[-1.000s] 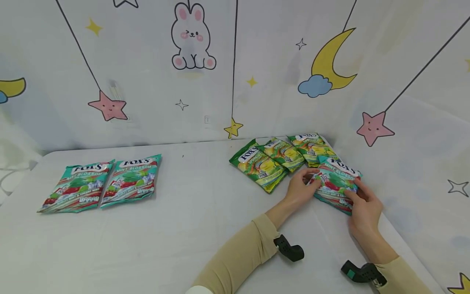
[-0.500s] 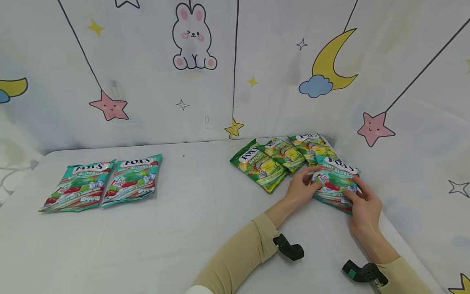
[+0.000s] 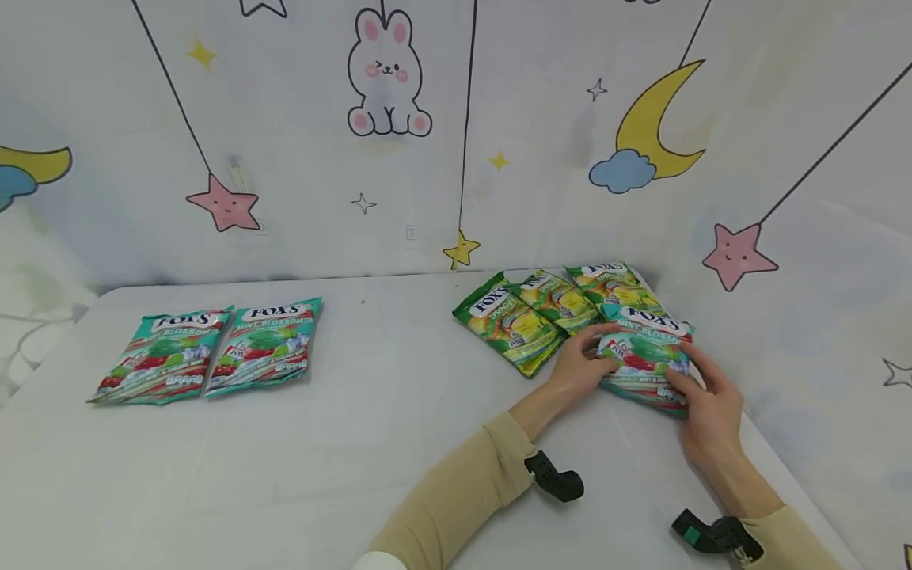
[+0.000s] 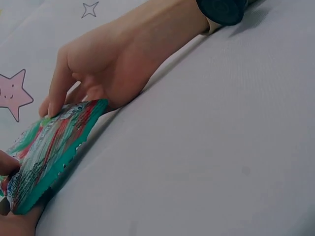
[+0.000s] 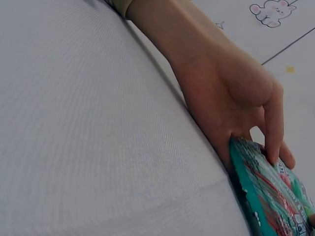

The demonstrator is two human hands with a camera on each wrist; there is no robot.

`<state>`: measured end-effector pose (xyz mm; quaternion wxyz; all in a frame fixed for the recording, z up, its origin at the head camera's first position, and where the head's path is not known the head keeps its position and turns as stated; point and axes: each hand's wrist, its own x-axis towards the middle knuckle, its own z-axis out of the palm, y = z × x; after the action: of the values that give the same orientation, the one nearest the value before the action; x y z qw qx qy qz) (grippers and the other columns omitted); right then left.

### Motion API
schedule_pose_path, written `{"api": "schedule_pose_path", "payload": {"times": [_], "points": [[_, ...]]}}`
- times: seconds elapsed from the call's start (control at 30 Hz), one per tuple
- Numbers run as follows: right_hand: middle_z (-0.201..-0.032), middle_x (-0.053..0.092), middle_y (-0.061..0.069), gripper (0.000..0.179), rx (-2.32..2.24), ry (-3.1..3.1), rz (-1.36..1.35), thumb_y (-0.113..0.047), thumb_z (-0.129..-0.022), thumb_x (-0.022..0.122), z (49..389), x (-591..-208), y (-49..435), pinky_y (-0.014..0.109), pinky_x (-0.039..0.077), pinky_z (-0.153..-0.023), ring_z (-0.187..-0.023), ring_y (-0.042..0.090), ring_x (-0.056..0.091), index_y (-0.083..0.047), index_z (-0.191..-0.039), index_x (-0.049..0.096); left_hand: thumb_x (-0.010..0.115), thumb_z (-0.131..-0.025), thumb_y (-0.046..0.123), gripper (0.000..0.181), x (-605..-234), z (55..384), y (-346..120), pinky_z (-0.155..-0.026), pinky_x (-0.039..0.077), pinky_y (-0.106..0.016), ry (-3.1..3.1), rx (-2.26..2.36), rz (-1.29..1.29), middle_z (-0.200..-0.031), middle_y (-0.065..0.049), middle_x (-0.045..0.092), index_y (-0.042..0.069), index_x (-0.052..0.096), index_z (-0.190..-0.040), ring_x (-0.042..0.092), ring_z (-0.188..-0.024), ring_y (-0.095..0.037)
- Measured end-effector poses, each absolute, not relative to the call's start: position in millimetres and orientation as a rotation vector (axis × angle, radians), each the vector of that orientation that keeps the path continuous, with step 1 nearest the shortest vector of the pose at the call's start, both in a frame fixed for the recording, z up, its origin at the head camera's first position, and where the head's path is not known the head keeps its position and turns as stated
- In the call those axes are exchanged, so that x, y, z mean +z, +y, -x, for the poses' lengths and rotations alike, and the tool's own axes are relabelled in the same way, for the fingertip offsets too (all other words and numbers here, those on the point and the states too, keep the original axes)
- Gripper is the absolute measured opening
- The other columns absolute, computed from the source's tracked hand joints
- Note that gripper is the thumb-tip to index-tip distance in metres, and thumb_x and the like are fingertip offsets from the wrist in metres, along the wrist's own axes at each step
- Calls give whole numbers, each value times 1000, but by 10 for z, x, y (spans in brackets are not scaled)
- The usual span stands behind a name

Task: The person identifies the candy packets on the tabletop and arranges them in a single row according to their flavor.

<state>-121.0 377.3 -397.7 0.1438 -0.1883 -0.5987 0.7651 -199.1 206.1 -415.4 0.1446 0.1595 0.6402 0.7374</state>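
A teal Fox's Mint Blossom candy bag (image 3: 644, 356) is held between both hands near the right edge of the table. My left hand (image 3: 570, 368) grips its left side, thumb on the front. On the opposite side, my right hand (image 3: 712, 412) holds the bag with its thumb over the printed face. The left wrist view has the right hand (image 4: 113, 64) on one end of the candy bag (image 4: 54, 147), which lies tilted close to the tabletop. Seen from the right wrist, the left hand (image 5: 221, 93) has its fingers bent down onto the candy bag (image 5: 270, 196).
Just behind lie three green-yellow Fox's candy bags (image 3: 509, 324), partly overlapping. Two more teal Mint Blossom bags (image 3: 267, 344) lie side by side at the left of the white table (image 3: 271, 483). A wall (image 3: 299, 158) with cartoon prints borders the back and right.
The teal bag has shifted slightly left and turned a little, with both hands still on it. The head view has swung slightly left. The other bags have stayed where they were.
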Motion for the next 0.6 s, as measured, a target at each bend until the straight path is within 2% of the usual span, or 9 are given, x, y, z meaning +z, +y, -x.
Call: {"api": "schedule_pose_path", "payload": {"times": [0.17, 0.37, 0.6], "points": [[-162, 23, -4, 62, 2246, -1701, 488, -9, -93, 69, 1199, -3968, 3741, 10, 50, -82, -133, 11, 33, -20, -150, 47, 68, -85, 2, 53, -4114, 1949, 1975, -84, 50, -22, 1860, 2091, -418, -129, 1, 61, 33, 65, -128, 60, -103, -5], [-161, 27, -3, 59, 2254, -1682, 459, -7, -93, 68, 1190, -3988, 3713, 10, 50, -83, -132, 10, 35, -19, -148, 49, 69, -83, 0, 60, -4074, 1886, 1962, -85, 49, -22, 1903, 2067, -351, -127, -2, 66, 35, 63, -131, 58, -103, -5], [-150, 40, -1, 57, 2335, -1628, 410, -5, -94, 66, 1176, -4015, 3634, 14, 51, -85, -124, 10, 43, -18, -147, 52, 68, -80, -3, 64, -4037, 1869, 1851, -96, 45, -25, 1933, 2074, -345, -132, 2, 64, 33, 63, -132, 55, -114, -5]]}}
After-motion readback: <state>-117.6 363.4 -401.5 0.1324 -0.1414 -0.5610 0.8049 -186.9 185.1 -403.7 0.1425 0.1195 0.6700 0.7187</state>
